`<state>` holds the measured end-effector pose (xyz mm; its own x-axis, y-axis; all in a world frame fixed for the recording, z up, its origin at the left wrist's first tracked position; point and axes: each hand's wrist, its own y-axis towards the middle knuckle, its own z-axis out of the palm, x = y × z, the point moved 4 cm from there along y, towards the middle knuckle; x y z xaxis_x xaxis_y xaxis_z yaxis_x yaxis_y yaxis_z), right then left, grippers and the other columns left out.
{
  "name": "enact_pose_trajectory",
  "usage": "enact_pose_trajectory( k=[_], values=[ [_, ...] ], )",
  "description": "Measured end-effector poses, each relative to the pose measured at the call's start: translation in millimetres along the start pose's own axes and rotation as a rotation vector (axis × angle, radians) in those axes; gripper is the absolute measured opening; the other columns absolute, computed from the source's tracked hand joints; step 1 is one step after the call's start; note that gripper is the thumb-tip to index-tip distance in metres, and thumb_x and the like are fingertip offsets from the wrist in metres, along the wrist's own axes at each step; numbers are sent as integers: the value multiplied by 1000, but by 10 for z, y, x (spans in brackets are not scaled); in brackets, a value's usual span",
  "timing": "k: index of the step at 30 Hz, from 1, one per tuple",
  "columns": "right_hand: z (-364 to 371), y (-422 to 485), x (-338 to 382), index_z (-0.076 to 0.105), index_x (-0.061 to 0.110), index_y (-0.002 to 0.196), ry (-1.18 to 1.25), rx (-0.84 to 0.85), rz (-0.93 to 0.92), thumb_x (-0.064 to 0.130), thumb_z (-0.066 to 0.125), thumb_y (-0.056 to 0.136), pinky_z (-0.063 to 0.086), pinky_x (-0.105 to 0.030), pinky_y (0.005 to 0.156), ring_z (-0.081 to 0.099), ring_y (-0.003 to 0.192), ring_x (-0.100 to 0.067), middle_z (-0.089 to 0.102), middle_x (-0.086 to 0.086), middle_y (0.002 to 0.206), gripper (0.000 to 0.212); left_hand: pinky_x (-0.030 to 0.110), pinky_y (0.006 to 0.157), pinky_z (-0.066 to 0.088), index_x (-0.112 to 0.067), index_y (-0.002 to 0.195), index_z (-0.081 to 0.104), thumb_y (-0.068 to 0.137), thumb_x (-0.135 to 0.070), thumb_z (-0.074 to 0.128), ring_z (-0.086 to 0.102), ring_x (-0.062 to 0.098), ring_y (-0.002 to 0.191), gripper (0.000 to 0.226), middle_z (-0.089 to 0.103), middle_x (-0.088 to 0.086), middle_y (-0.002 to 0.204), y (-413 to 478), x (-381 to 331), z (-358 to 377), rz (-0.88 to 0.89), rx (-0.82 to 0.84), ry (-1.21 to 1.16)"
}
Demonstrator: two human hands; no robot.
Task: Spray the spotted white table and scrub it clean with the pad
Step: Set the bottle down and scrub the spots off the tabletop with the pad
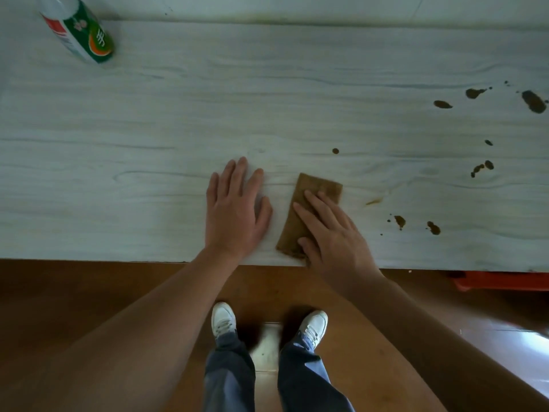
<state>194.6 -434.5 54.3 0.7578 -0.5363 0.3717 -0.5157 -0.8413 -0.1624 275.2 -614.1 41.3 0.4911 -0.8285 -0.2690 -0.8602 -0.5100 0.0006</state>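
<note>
A white wood-grain table [148,138] fills the upper part of the head view. Several dark brown spots [533,101] dot its right side, with smaller ones near the front [433,228]. A brown scrub pad [300,217] lies flat near the front edge. My right hand [332,233] presses on the pad with straight fingers, thumb at the pad's near end. My left hand [234,209] rests flat on the bare tabletop just left of the pad. A white and green spray bottle [78,28] stands at the far left corner, away from both hands.
The table's front edge runs across the middle of the view. Below it are a brown wooden floor [89,292], my legs and white shoes [224,319]. An orange-red object [502,281] sits under the table at the right.
</note>
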Motion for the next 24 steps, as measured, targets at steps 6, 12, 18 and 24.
enact_pose_trajectory(
  k=[6,12,18,24],
  values=[
    [-369,924,-510,30,26,156,28,-60,128,41,47,101,19,-43,123,11,153,-21,19,1,166,60,51,128,16,-20,154,43,102,-43,35,20,29,157,58,31,11,167,8,8,8,-25,-15,38],
    [-501,752,-983,30,22,155,61,-173,363,36,48,101,23,-46,121,16,151,-24,19,-1,165,58,50,129,15,-19,153,44,101,-42,38,21,28,157,57,32,11,167,17,11,6,-32,-41,45],
    [-186,-181,-529,32,21,155,53,-101,247,38,48,99,21,-45,121,16,152,-25,22,-2,164,61,50,129,13,-20,152,45,100,-44,39,20,27,158,57,31,9,167,43,-18,3,-41,-38,11],
    [-68,255,-143,32,25,155,4,-1,-75,45,40,98,21,-45,123,16,152,-22,24,0,164,61,50,128,16,-20,153,44,101,-44,38,22,28,157,57,32,10,166,43,-11,5,-26,-49,32]
  ],
)
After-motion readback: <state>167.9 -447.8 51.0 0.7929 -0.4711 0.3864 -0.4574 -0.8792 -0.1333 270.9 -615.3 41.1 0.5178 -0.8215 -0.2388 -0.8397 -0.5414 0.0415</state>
